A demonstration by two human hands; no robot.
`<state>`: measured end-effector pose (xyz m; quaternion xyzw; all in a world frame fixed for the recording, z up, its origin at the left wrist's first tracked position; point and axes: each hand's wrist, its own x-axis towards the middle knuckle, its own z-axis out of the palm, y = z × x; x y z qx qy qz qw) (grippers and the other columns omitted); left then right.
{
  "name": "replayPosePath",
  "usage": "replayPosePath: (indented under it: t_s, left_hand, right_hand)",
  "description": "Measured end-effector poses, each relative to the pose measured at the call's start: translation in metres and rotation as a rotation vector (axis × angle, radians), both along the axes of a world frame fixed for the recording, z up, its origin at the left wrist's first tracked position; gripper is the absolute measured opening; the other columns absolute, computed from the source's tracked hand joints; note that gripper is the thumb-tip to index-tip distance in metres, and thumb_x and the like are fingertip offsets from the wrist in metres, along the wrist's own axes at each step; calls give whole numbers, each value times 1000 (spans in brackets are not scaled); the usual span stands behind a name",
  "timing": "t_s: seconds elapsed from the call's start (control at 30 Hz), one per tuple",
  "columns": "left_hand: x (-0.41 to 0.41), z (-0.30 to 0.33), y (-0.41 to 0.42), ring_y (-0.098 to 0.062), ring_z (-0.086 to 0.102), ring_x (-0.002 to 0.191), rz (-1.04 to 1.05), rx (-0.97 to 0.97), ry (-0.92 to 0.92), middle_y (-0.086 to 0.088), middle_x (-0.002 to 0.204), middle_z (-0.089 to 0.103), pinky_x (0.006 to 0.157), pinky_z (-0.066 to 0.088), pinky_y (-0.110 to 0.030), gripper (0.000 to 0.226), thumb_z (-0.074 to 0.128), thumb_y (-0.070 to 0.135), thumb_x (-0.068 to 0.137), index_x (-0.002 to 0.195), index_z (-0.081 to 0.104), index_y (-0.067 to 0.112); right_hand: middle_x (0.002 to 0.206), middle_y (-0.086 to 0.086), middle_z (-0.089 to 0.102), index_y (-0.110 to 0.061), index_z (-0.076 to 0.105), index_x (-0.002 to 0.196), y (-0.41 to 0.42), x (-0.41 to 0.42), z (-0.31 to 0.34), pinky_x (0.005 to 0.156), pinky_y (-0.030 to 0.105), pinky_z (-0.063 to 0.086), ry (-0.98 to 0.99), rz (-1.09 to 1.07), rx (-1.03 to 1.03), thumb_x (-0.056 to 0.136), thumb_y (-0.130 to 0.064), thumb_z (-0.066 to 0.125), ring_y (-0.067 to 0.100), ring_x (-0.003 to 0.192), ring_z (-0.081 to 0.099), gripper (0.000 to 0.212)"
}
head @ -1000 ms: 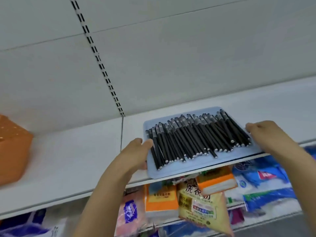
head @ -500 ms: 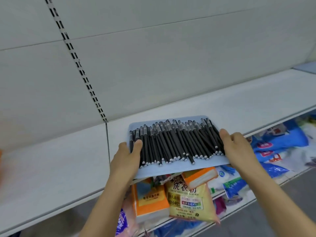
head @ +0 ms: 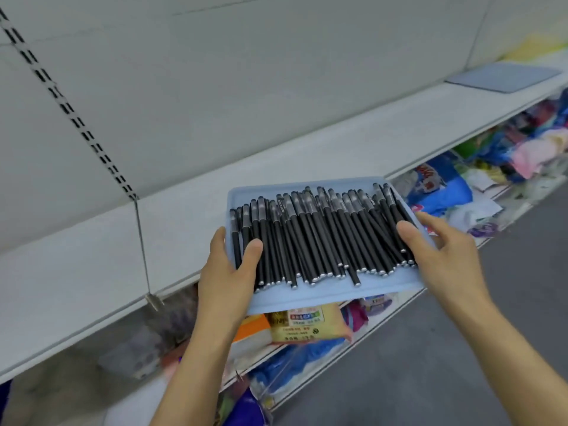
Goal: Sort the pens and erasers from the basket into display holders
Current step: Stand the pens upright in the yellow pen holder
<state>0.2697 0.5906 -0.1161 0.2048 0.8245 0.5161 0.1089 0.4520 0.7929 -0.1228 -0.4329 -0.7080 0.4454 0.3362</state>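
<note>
Pens (head: 319, 238) lay loose, heaped on blue tray (head: 325, 292) overhanging shelf (head: 92, 265) front edge. Left hand (head: 226, 272) gripped tray's left edge, thumb on pens; right hand (head: 442, 253) held right edge w/ fingers spread. Any tilt: pens probably roll off.

A shop: slotted metal shelving (head: 276, 167) above packaged goods (head: 302, 324).

two bare forearms run up from the bottom edge, no sleeves in view; the left hand (head: 229, 272) and right hand (head: 445, 256) wear nothing (short, plain nails on the thumbs).
</note>
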Motion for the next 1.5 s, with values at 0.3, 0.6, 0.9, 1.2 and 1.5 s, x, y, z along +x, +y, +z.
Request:
replayPosePath:
  t_s: [0.3, 0.6, 0.9, 1.2, 1.5]
  left_hand:
    - [87, -9, 62, -5, 57, 107, -197, 71, 14, 23, 113, 56, 97, 47, -37, 53, 60, 44, 91, 139, 42, 31]
    - [144, -20, 151, 7, 56, 94, -381, 31, 7, 25, 104, 57, 79, 45, -26, 39, 62, 36, 92, 127, 43, 37]
    - [175, -24, 311, 11, 54, 91, -503, 41, 5, 32, 98, 53, 83, 44, -29, 48, 63, 39, 90, 133, 43, 34]
    - [213, -4, 500, 5, 55, 97, -667, 73, -37, 33, 101, 50, 86, 39, -26, 37, 61, 41, 91, 121, 39, 42]
    - [265, -8, 667, 3, 55, 96, -658, 84, -47, 26, 105, 52, 87, 40, -26, 45, 61, 42, 91, 132, 43, 35]
  right_hand:
    - [114, -5, 67, -21, 61, 128, 15, 123, -8, 96, 43, 51, 75, -226, -16, 85, -46, 67, 13, 102, 64, 50]
    - [115, -5, 67, -16, 62, 127, 65, 203, -31, 99, 42, 49, 112, -424, -40, 84, -41, 71, 13, 105, 64, 50]
    - [99, -23, 65, -22, 65, 117, 190, 248, -34, 82, 21, 47, 176, -542, -7, 85, -32, 72, -11, 86, 62, 35]
    - [94, -25, 62, -28, 60, 117, 345, 297, -17, 81, 22, 47, 176, -644, 22, 85, -33, 72, -11, 84, 60, 35]
    - [107, -11, 66, -15, 60, 126, 518, 353, -14, 86, 23, 47, 145, -632, 53, 85, -36, 71, 3, 96, 63, 47]
